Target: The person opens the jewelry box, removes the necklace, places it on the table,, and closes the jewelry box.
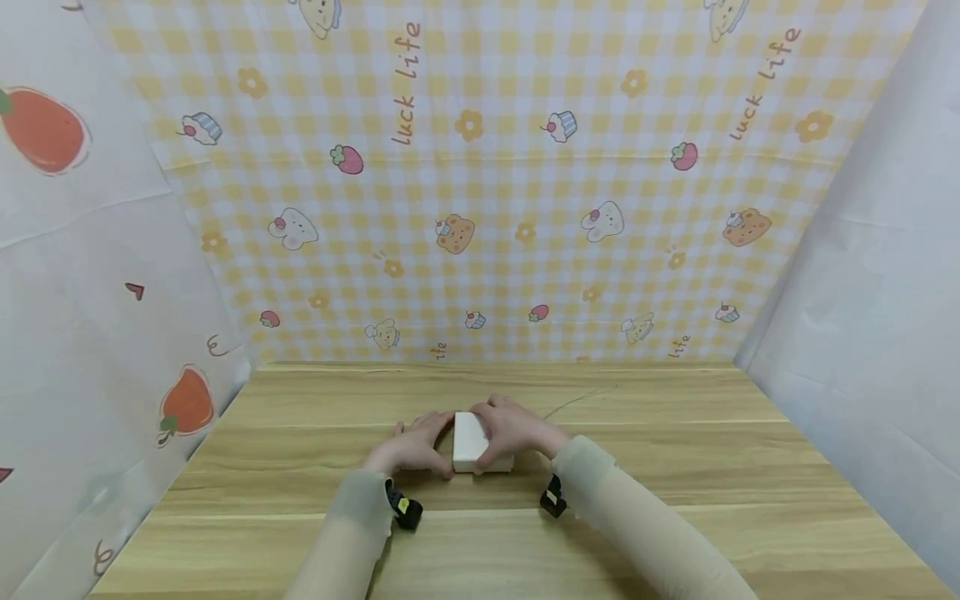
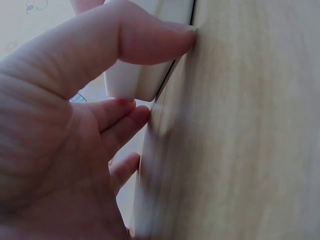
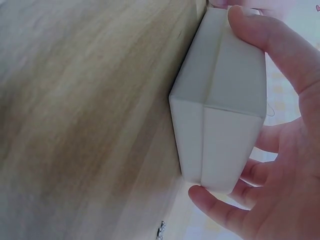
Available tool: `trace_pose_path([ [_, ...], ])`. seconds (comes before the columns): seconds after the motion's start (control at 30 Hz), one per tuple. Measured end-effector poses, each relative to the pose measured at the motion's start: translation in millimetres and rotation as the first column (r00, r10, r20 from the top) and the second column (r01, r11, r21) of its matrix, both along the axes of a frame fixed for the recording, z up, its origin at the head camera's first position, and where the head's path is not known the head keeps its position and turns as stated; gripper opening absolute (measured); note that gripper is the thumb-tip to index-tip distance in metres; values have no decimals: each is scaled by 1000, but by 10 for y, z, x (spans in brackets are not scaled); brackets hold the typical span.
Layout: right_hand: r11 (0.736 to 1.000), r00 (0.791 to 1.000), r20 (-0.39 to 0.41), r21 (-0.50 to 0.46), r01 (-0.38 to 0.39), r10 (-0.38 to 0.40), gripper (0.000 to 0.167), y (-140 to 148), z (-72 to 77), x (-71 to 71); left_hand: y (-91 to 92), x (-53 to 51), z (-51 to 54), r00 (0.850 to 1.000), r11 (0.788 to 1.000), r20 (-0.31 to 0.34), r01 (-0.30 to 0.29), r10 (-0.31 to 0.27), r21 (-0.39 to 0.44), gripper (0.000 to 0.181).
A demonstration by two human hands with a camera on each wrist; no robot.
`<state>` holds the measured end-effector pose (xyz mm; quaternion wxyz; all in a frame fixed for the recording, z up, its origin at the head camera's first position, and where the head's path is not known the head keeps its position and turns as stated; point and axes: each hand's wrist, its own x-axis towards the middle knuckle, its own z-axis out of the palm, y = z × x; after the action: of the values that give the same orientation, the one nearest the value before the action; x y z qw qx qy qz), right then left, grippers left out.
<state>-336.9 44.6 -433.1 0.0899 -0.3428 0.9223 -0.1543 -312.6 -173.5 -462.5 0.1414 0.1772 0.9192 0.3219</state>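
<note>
A small white lidded box [image 1: 467, 442] lies on the wooden table [image 1: 480, 546], with a seam running round its sides. My right hand [image 1: 513, 433] grips it from above, the thumb on the near side and the fingers [image 3: 217, 205] around the far side. At its left end is my left hand [image 1: 412, 450]. The left thumb [image 2: 155, 45] lies along the near side by the bottom edge, and the left fingertips touch the box [image 2: 120, 82] near its far corner. The lid sits on the box, and the inside is hidden.
A thin dark strand [image 1: 573, 402] lies on the table behind the right hand. In the right wrist view, a small chain-like thing [image 3: 161, 230] rests on the tabletop. A checked cloth [image 1: 480, 183] hangs at the back, with white cloths [image 1: 862, 292] at both sides.
</note>
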Motion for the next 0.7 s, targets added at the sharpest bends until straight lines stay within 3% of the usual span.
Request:
trace_pose_path([
  [0.47,1000,1000,2,29,-4,4,91,-4,25,18,-7,35,33,1000,1000,9,11,-11,18,109],
  [0.7,1000,1000,16,26,-2,2,96,-1,35,24,-26,2,9,1000,999,7,8,-8,50,107],
])
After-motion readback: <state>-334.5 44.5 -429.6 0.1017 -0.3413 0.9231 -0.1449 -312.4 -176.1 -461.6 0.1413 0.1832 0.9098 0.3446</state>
